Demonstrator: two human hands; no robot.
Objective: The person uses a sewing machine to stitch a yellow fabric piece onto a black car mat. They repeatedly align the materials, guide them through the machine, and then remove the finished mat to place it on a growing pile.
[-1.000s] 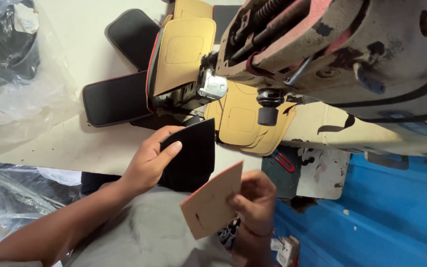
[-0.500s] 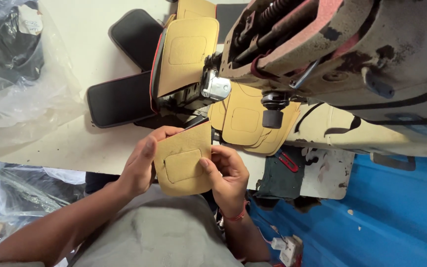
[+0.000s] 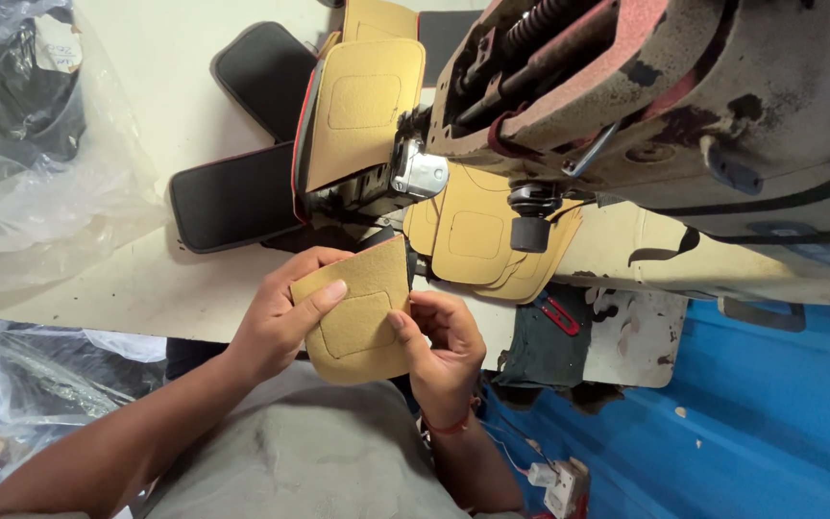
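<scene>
Both grips are closed on one tan, rounded-corner leather panel with a stitched square (image 3: 357, 322). Left hand (image 3: 285, 312) pinches its left edge, thumb across the face; right hand (image 3: 444, 341) pinches the right edge. Panel is held above the pale surface (image 3: 146, 288) edge, just below the worn sewing machine (image 3: 665, 106), near stacked tan panels (image 3: 477, 235) and black padded pieces (image 3: 232, 197).

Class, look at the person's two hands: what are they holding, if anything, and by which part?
Both hold one tan piece: the left hand grips its left edge, thumb on its face; the right hand pinches its right edge.
</scene>
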